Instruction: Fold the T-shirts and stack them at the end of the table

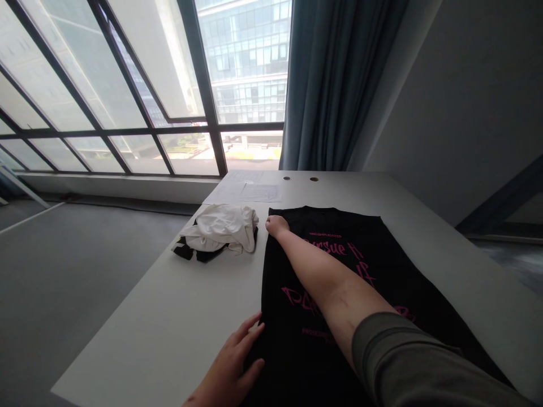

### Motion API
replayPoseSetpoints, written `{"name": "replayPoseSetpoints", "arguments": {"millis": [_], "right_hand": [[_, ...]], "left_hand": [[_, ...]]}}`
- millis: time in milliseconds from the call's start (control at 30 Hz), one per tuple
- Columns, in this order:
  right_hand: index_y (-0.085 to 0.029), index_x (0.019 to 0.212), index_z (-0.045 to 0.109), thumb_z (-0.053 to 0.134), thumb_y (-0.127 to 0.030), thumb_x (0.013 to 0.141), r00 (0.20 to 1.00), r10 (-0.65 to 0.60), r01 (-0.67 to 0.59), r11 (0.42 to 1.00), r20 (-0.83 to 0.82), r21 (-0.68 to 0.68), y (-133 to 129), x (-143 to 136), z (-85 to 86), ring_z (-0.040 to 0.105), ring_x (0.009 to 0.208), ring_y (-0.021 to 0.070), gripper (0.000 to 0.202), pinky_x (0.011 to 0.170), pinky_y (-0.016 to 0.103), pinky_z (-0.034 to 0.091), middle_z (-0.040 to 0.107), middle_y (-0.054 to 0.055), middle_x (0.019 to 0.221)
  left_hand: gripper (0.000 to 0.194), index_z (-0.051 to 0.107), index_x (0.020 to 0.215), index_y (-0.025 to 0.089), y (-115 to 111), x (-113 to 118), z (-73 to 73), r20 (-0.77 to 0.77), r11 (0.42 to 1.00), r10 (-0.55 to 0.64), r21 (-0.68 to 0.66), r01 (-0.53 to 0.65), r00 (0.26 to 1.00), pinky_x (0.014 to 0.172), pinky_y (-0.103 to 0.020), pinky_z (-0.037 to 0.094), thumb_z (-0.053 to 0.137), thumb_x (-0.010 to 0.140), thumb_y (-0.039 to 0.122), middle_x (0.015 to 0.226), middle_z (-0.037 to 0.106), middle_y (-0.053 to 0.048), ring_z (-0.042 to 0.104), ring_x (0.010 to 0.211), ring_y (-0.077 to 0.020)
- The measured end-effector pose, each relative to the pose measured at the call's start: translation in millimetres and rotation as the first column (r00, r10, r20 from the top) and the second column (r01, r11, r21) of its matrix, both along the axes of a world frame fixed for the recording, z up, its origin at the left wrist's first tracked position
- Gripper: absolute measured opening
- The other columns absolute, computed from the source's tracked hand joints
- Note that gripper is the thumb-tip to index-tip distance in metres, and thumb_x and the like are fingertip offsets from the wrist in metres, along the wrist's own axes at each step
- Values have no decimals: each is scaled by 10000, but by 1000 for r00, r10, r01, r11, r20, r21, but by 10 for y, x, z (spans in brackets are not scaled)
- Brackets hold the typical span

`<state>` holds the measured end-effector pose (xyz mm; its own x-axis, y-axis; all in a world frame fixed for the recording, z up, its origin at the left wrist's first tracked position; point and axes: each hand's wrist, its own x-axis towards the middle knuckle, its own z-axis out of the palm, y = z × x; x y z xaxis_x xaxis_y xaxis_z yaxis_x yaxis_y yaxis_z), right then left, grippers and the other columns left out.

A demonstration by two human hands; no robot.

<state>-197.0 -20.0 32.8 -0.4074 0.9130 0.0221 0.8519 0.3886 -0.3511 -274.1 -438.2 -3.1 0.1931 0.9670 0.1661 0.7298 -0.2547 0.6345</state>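
Observation:
A black shirt with pink lettering (292,265) lies spread flat on the white table (139,316), its collar edge toward the far side. Stretched across the shirt, my right arm ends in my right hand (277,225), whose closed fingers pinch the shirt's far left corner. Lower down, my left hand (235,362) rests at the shirt's left edge with its fingers apart, the fingertips touching the black fabric. The right forearm and sleeve cover part of the lettering.
Left of the shirt sits a crumpled pile of white cloth (224,226) over black cloth (203,255). Papers (259,193) lie at the far left of the table, near two round holes. Beyond are windows and a blue-grey curtain (326,85).

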Motion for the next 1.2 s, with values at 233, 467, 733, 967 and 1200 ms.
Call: {"name": "replayPoseSetpoints", "arguments": {"millis": [233, 467, 733, 967, 1200], "right_hand": [[-204, 1072, 816, 527, -291, 915, 999, -31, 32, 999, -36, 32, 78, 438, 182, 683, 1091, 263, 340, 894, 307, 513, 764, 116, 1160], [-247, 1154, 798, 580, -320, 890, 996, -42, 41, 999, -83, -5, 62, 782, 210, 680, 1122, 257, 350, 929, 302, 514, 758, 68, 1218], [-169, 1500, 556, 589, -344, 896, 993, -72, 71, 997, -93, -13, 78, 1314, 194, 589, 1323, 275, 629, 1087, 327, 450, 614, 109, 1468], [-126, 1578, 434, 576, -342, 896, 994, -111, 110, 992, -11, -66, 105, 1809, 104, 476, 1434, 300, 729, 1150, 363, 405, 522, 148, 1549], [-164, 1612, 362, 611, -351, 883, 987, -137, 150, 976, 89, -160, 78, 1968, -158, 208, 1565, 357, 793, 1169, 555, 354, 434, 179, 1603]], "left_hand": [[802, 301, 1576, 291, -244, 138, 147, 64, 914, 263, -336, -227, 963, 880, -349, 598, 571, 832, 166, 1274, 680, -77, 724, 895, -188], [138, 614, 976, 238, -361, 452, 666, 19, 853, 235, -484, -197, 972, 773, -268, 502, 595, 839, 236, 937, 721, 8, 659, 849, -181], [81, 564, 918, 233, -273, 1158, 1157, 44, 877, 151, -467, -114, 987, 691, -254, 402, 596, 852, 266, 850, 631, 35, 541, 761, -145], [182, 585, 986, 268, -106, 1607, 1140, -50, 874, -33, -486, 4, 998, 602, -258, 349, 631, 811, 287, 843, 632, 37, 531, 706, -151], [177, 697, 1014, 295, -5, 1697, 985, -167, 880, -154, -472, 58, 974, 668, -296, 497, 617, 887, 389, 843, 727, 4, 673, 765, -215]]}}
